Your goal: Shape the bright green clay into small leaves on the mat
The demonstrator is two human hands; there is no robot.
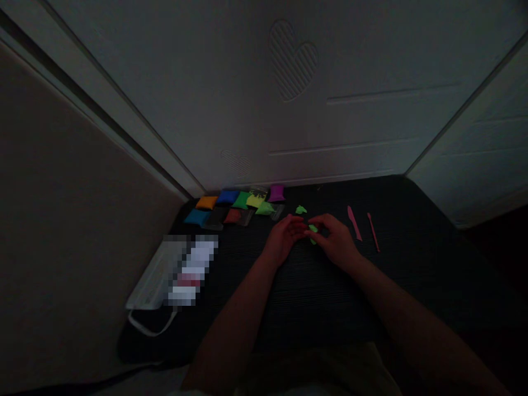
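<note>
Between the thumb and fingers of my right hand [336,242] is a small piece of light green modelling clay [313,234]. My left hand [285,237] is close beside it, palm turned inward and fingers loosely curved, with nothing visible in them. Whether its fingertips touch the clay is hard to tell in the dim light. Just beyond both hands, another green clay piece [301,209] lies on the dark table [305,297]. To the right of my right hand lie a pink plastic knife [354,223] and a thin pink stick tool [373,232].
Several small bags of coloured clay, among them an orange one [207,203] and a purple one [277,193], lie at the back left. A face mask [154,278] and a blurred-out card [196,269] sit at the left. A white panel [350,126] with embossed hearts rises behind the table.
</note>
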